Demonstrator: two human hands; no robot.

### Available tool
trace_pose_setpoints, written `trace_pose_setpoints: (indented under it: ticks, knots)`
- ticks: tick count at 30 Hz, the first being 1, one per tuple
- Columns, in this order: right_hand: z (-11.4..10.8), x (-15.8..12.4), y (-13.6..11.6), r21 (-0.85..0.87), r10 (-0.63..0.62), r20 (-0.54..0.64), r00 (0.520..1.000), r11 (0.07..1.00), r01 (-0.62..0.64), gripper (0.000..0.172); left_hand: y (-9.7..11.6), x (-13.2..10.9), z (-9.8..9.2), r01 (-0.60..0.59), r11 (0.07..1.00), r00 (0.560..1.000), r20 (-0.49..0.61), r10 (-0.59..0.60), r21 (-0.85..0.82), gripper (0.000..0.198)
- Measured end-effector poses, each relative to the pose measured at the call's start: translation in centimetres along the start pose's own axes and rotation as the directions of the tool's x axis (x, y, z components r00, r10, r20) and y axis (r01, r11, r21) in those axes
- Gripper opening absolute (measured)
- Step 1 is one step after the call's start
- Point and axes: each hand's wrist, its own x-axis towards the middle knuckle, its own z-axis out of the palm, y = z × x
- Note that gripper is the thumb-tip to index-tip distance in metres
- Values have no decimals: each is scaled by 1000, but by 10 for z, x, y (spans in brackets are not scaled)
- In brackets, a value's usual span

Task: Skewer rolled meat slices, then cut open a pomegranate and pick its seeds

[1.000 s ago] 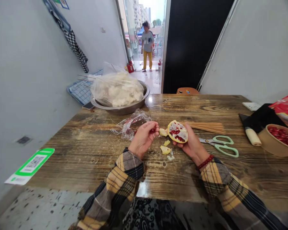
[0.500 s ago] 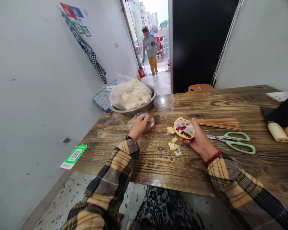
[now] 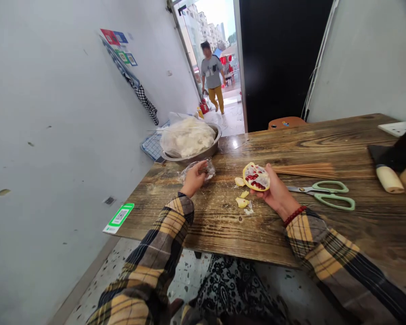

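Note:
My right hand [image 3: 275,189] is closed around an opened pomegranate [image 3: 256,177], its yellow rind below and red seeds and pale membrane facing up. On the left, my left hand [image 3: 194,178] is over a crumpled clear plastic bag [image 3: 208,169] on the table. Its fingers are partly stretched and apart, with nothing visible held in them. Pieces of yellow peel [image 3: 242,202] and pale scraps of membrane [image 3: 248,211] lie between my hands.
Behind my left hand stands a metal basin [image 3: 218,138] with a plastic-wrapped white mass [image 3: 189,137]. Green-handled scissors [image 3: 331,194] and thin wooden sticks [image 3: 304,170] lie to the right on the wooden table [image 3: 216,225]. A person [image 3: 212,74] is at the doorway.
My left hand's fingers have loosened from a pinch and spread over the plastic bag. My right hand still holds the pomegranate. The person at the doorway has stepped closer, and the view has shifted slightly.

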Motion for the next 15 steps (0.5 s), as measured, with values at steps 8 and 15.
trace_pose_setpoints:
  ticks: [8, 15]
  knots:
    - [3, 0, -4, 34, 15, 27, 1000, 999, -16, 47, 15, -15, -9, -136, 938, 988, -31, 154, 320, 52]
    - [5, -2, -1, -13, -39, 70, 997, 999, 40, 47, 64, -41, 30, -115, 993, 993, -36, 116, 33, 32]
